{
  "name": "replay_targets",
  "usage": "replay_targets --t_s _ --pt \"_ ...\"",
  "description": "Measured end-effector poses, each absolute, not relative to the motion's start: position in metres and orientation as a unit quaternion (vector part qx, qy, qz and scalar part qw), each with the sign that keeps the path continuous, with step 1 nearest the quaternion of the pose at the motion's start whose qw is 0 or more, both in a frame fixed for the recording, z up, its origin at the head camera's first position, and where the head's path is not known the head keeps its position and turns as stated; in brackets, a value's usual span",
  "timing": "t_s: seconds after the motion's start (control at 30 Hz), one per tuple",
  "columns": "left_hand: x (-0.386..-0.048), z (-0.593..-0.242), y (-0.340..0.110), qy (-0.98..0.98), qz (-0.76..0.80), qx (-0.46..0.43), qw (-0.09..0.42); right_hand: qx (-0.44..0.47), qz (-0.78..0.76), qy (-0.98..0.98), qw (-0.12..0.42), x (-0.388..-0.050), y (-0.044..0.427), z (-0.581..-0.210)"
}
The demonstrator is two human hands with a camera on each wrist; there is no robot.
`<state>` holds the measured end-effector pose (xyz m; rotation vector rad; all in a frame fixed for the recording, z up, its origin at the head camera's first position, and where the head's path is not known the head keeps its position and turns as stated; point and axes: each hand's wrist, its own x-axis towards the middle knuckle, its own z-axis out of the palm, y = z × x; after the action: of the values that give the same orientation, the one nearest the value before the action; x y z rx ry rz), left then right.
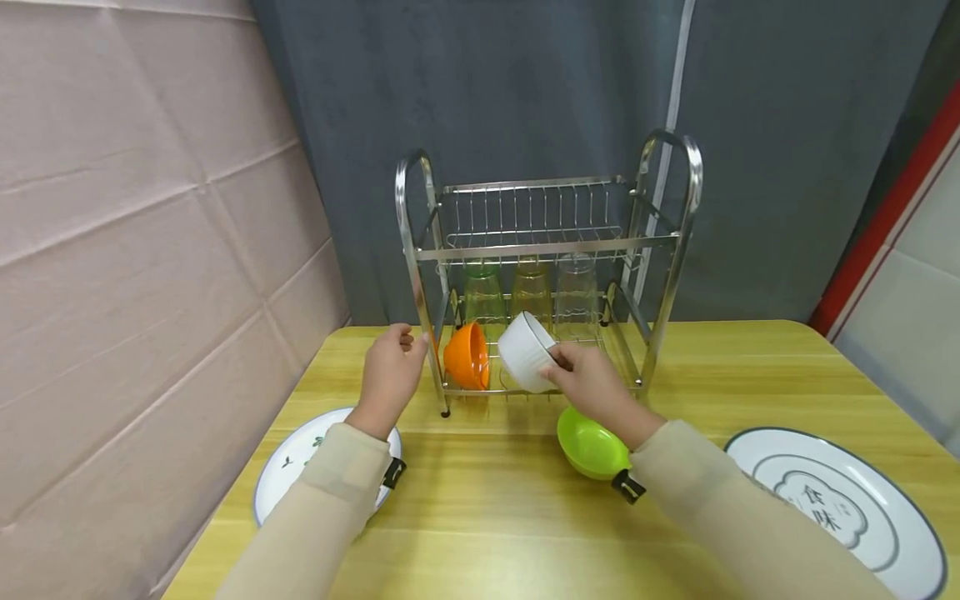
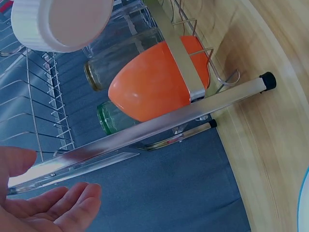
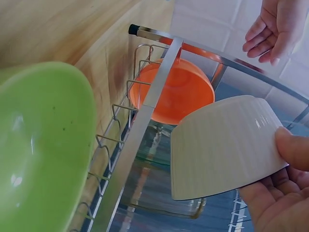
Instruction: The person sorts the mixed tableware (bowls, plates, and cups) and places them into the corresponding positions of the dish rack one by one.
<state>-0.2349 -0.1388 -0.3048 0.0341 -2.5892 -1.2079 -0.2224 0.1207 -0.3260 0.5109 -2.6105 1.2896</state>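
My right hand point(image 1: 596, 387) pinches the rim of a white ribbed bowl point(image 1: 522, 354), thumb on one side and fingers on the other. The bowl is tilted, at the front of the lower tier of a metal dish rack point(image 1: 543, 249). On that tier an orange bowl point(image 1: 465, 358) stands on its side at the left end; the left wrist view shows its rounded outside point(image 2: 149, 82). Beside the rack's left front post is my left hand point(image 1: 392, 371), holding nothing; its thumb and loosely bent fingers are apart in the left wrist view. Below my right hand sits a lime-green bowl point(image 1: 588, 446).
Behind the bowls, upside-down glasses stand in the lower tier: green point(image 1: 483, 296), yellowish point(image 1: 532, 296) and clear point(image 1: 577, 296). A leaf-patterned plate point(image 1: 281, 475) lies under my left forearm. A large oval plate point(image 1: 900, 533) lies at right. The rack's upper tier has wire slots.
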Motion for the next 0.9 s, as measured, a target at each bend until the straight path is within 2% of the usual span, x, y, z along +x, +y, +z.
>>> replay_targets --t_s 0.33,0.9 --pt "-0.246 -0.301 -0.140 -0.908 -0.393 0.006 0.141 0.098 0.481 -0.868 0.078 -0.236 0.119 -0.328" --pt "-0.257 -0.298 -0.136 -0.907 -0.400 0.009 0.130 0.004 0.597 -0.802 0.014 -0.253 0.107 -0.329"
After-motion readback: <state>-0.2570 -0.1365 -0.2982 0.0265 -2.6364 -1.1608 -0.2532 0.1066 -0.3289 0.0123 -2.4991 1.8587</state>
